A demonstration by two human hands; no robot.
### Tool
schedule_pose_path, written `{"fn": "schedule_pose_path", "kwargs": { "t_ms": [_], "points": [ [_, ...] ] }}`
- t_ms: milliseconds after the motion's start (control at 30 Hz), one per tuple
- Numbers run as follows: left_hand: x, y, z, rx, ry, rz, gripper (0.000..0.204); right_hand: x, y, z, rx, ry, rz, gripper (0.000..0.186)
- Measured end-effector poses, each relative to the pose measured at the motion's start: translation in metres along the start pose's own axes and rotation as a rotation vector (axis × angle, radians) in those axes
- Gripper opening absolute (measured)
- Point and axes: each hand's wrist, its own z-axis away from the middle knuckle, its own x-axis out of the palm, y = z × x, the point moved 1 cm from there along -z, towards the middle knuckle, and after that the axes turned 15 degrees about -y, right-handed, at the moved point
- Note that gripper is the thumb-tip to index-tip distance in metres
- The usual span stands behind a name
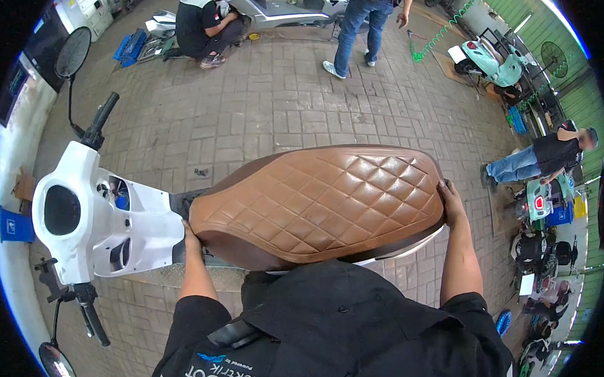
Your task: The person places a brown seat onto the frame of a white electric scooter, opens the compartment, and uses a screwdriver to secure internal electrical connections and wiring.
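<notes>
A brown quilted scooter seat (315, 202) with darker brown sides lies lengthwise in front of me, over the body of a white scooter (144, 229). Its narrow front end points left, its broad end right. My left hand (190, 236) grips the narrow end, its fingers mostly hidden at the seat's edge. Around the broad end, my right hand (452, 199) is closed, fingertips against the rear side. The scooter's white front panel and round dark display (62, 210) are at the left. How the seat rests on the frame below is hidden.
Handlebar grips (103, 115) and a mirror (74, 53) stick out at the left. One person crouches (204, 25) at the far side by a silver vehicle; another stands (364, 31) near it. A third person (546, 157) is at the right, near parked scooters (496, 62). A blue bin (16, 225) stands far left.
</notes>
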Motion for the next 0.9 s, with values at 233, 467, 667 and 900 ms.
{"fn": "schedule_pose_path", "kwargs": {
  "t_ms": [233, 467, 667, 900],
  "points": [
    [0.076, 0.038, 0.054, 0.452, 0.221, -0.768, 0.06, 0.005, -0.013, 0.003, 0.06, 0.02, -0.101, 0.062],
    [0.244, 0.085, 0.15, 0.876, -0.302, -1.21, 0.049, 0.002, 0.003, -0.027, 0.202, 0.107, 0.521, 0.074],
    [0.303, 0.05, 0.195, 0.592, -0.71, -0.951, 0.032, -0.024, 0.016, -0.023, 0.197, 0.006, 0.556, 0.067],
    [0.343, 0.043, 0.24, 0.108, -1.217, -0.713, 0.05, 0.009, -0.094, 0.009, -0.154, -0.307, 0.519, 0.055]
  ]
}}
